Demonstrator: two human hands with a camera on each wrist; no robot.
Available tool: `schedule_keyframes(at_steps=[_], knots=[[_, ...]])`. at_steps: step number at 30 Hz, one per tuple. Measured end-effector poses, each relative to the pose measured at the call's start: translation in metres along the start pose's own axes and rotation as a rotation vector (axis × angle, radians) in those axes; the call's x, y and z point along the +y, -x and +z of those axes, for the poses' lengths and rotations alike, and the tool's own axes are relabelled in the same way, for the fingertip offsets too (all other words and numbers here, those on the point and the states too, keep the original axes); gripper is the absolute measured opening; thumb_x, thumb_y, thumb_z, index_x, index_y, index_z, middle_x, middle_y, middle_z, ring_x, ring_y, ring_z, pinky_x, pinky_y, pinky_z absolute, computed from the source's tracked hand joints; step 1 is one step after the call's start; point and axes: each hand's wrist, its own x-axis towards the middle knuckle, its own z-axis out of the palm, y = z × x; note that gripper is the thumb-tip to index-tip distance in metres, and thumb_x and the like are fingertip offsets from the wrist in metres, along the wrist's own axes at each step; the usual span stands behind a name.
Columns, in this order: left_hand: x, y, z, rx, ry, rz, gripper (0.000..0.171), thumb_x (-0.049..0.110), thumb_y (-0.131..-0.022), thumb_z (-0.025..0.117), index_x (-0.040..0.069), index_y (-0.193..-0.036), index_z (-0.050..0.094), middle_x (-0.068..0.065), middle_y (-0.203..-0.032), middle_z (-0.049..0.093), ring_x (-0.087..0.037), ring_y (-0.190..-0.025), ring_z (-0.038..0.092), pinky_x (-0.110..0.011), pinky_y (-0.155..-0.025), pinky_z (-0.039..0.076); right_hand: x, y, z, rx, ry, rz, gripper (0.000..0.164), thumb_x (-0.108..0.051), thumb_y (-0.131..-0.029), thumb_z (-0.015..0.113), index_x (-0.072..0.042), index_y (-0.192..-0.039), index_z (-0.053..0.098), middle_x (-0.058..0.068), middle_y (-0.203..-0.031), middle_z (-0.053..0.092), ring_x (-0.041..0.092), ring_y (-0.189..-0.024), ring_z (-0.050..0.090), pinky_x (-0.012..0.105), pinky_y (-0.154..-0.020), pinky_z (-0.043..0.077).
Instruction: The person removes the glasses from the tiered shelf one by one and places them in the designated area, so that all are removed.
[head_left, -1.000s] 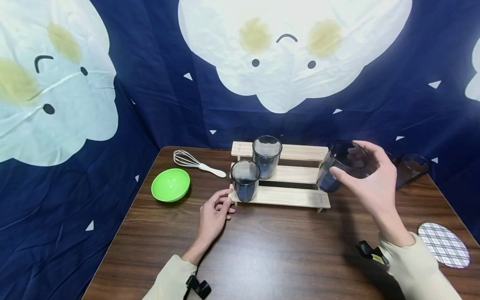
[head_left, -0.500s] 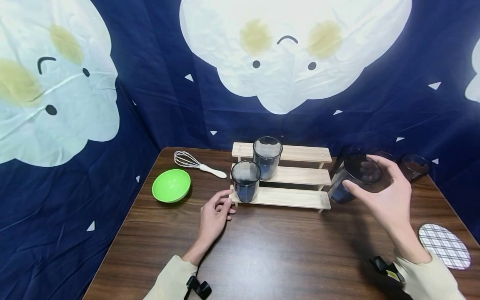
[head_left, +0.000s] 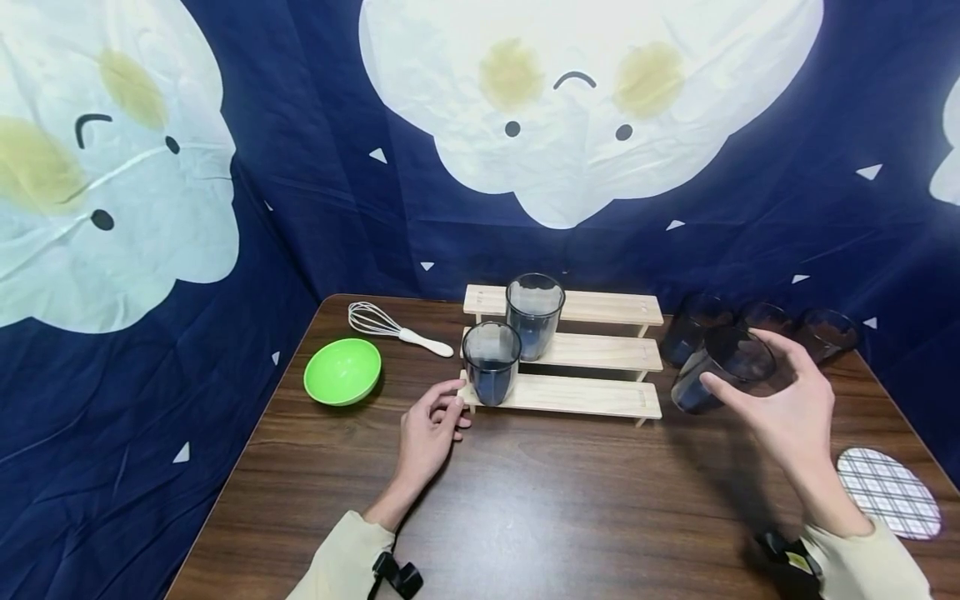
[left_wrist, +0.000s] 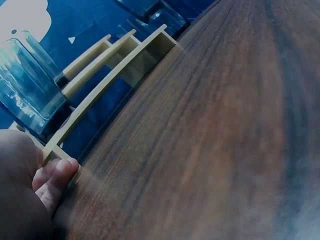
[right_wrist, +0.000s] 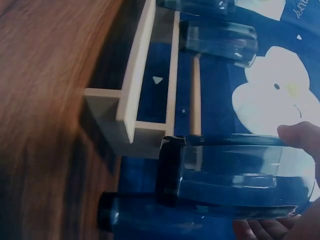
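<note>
Right grip [head_left: 797, 404] grasps a glass [head_left: 697, 383] near its rim, thumb opposite fingers, presumably keeping the base unobstructed. Left grip [head_left: 427, 427] pinches the end of the shelf [head_left: 577, 393], likely steadying it. Held glass: smoky blue, see-through, thick dark base, tilted, base leftward of right grip.

left hand [left_wrist: 27, 187] cropped in wrist view, rear glass [head_left: 767, 316] half-hidden
</note>
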Motion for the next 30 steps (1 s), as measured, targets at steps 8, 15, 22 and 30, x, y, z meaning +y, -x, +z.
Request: schedule_keyframes(at_steps=[8,15,22,30], knots=[[0.0,0.0,0.0,0.001,-0.006,0.0,0.026,0.001,-0.109,0.07,0.007,-0.133,0.077,-0.02,-0.103,0.082,-0.028,-0.077,0.082,-0.029,-0.059,0.069,0.016,0.0,0.004,-0.008,0.092,0.035,0.08,-0.01,-0.068,0.104,-0.011,-0.142,0.074,-0.031,-0.114,0.062,-0.014,-0.104,0.053,0.007,-0.091,0.039],[0.0,0.0,0.0,0.0,-0.014,-0.002,0.026,0.002,-0.109,0.07,0.008,-0.133,0.077,-0.019,-0.104,0.082,-0.03,-0.077,0.082,-0.029,-0.059,0.069,0.025,0.0,0.008,-0.039,0.143,0.063,0.08,-0.016,-0.07,0.105,-0.011,-0.143,0.073,-0.027,-0.108,0.061,-0.012,-0.091,0.054,0.007,-0.08,0.039],[-0.001,0.0,0.0,-0.002,-0.01,0.003,0.026,0.002,-0.109,0.069,0.007,-0.133,0.077,-0.02,-0.104,0.082,-0.031,-0.078,0.082,-0.029,-0.059,0.069,0.031,-0.001,0.012,-0.071,0.192,0.073,0.081,-0.02,-0.072,0.105,-0.009,-0.146,0.071,0.004,-0.118,0.071,-0.006,-0.079,0.053,0.011,-0.071,0.039],[0.0,0.0,-0.001,-0.002,-0.005,0.003,0.025,0.002,-0.109,0.069,0.008,-0.133,0.077,-0.02,-0.105,0.082,-0.031,-0.078,0.082,-0.029,-0.059,0.069,0.04,-0.002,0.015,-0.07,0.207,0.058,0.083,-0.019,-0.072,0.105,-0.006,-0.146,0.07,0.017,-0.124,0.075,-0.009,-0.082,0.051,0.015,-0.075,0.039]])
